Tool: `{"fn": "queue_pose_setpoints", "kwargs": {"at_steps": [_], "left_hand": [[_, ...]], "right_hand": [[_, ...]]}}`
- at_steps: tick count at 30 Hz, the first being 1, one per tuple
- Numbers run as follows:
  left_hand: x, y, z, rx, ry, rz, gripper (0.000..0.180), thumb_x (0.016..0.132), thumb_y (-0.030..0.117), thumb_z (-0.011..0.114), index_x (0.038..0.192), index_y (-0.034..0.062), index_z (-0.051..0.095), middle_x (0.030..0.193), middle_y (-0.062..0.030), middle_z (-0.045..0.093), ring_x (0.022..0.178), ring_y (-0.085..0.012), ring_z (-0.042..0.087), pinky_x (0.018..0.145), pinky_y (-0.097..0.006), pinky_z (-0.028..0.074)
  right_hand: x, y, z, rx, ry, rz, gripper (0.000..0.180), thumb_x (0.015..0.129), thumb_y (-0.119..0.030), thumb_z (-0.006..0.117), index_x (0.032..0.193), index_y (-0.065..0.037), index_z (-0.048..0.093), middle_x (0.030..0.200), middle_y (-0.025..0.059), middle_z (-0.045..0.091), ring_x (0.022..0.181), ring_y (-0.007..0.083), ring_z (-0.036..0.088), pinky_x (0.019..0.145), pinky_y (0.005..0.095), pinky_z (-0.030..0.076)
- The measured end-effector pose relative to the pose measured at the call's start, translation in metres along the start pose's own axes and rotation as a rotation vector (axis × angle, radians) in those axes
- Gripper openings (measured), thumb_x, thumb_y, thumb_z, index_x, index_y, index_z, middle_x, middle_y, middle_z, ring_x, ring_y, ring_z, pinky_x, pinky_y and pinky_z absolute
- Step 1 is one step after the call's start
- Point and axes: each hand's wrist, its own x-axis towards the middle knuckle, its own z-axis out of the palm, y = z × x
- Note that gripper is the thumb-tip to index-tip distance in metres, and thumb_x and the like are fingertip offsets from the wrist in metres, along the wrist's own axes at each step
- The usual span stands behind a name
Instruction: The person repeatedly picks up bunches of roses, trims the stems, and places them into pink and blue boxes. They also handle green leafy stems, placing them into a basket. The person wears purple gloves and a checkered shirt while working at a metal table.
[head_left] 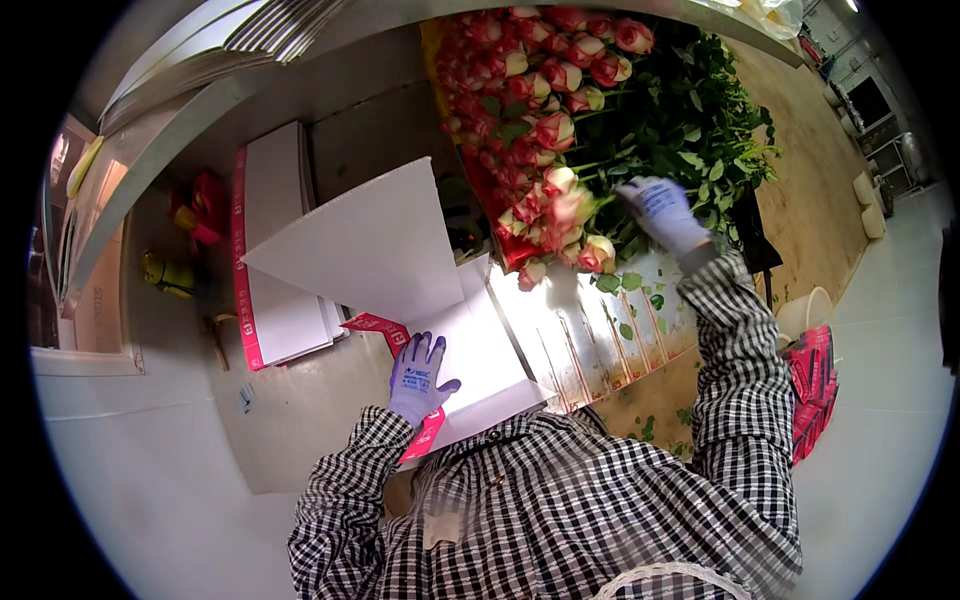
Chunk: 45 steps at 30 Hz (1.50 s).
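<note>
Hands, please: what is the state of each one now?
Left hand: open, on the white sheet.
Right hand: at the roses; grip cannot be told.

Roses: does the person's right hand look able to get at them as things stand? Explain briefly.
Probably yes: the right hand is at the leafy stems beside the nearest blooms, nothing visible between, and the left hand is away at the white sheet. Blur hides whether the right grips a stem.

One rose head [572, 206] is blurred; whether the right hand [664, 213] grips its stem cannot be told; the upper edge cuts off the stacked sheets [285, 28].
</note>
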Motion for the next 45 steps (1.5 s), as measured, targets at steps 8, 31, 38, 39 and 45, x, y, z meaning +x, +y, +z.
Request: {"fn": "queue_pose_setpoints", "kwargs": {"at_steps": [8,31,38,39,45], "left_hand": [[-0.007,-0.002,0.004,0.021,-0.036,-0.027,0.085,0.079,0.053,0.065,0.145,0.0078,0.035,0.148,-0.0187,0.034,0.137,-0.0373,0.031,0.114,-0.048,0.025],[0.012,-0.053,0.013,-0.943,-0.237,-0.124,0.047,0.08,0.038,0.072,0.117,0.0099,0.066,0.131,-0.0155,0.054,0.125,-0.03,0.051,0.107,-0.037,0.039],[-0.009,0.001,-0.024,-0.351,-0.267,-0.019,0.062,0.064,0.056,0.079,0.112,0.0187,0.069,0.15,-0.0212,0.031,0.143,-0.0427,0.016,0.116,-0.053,0.017],[-0.009,0.002,-0.021,-0.36,-0.25,-0.022,0.06,0.063,0.056,0.078,0.11,0.0196,0.07,0.15,-0.0229,0.029,0.143,-0.0438,0.015,0.116,-0.053,0.017],[-0.009,0.002,-0.007,-0.33,-0.218,-0.054,0.053,0.065,0.051,0.079,0.109,0.0224,0.072,0.15,-0.0224,0.029,0.142,-0.0435,0.015,0.115,-0.051,0.019]], "right_hand": [[-0.178,0.08,-0.063,0.358,0.837,0.241,0.034,0.084,-0.006,0.062,0.118,-0.004,0.062,0.108,0.0096,0.066,0.093,0.0219,0.064,0.088,0.0329,0.05],[-0.076,-0.209,0.061,1.103,-0.334,-0.523,0.056,0.081,-0.027,0.068,0.135,-0.019,0.051,0.123,0.0115,0.061,0.113,0.0284,0.059,0.096,0.0368,0.046],[-0.064,-0.003,0.121,0.051,0.238,-0.036,0.026,0.085,-0.018,0.058,0.11,-0.017,0.063,0.108,0.007,0.064,0.109,0.0245,0.057,0.098,0.0446,0.04],[-0.061,0.006,0.143,-0.056,0.147,-0.016,0.03,0.081,-0.018,0.061,0.111,-0.018,0.063,0.107,0.006,0.063,0.108,0.0255,0.056,0.097,0.0443,0.04],[-0.037,0.032,0.077,-0.038,-0.154,-0.132,0.026,0.083,-0.024,0.065,0.108,-0.019,0.061,0.104,0.0072,0.06,0.105,0.0262,0.055,0.093,0.0385,0.043]]}}
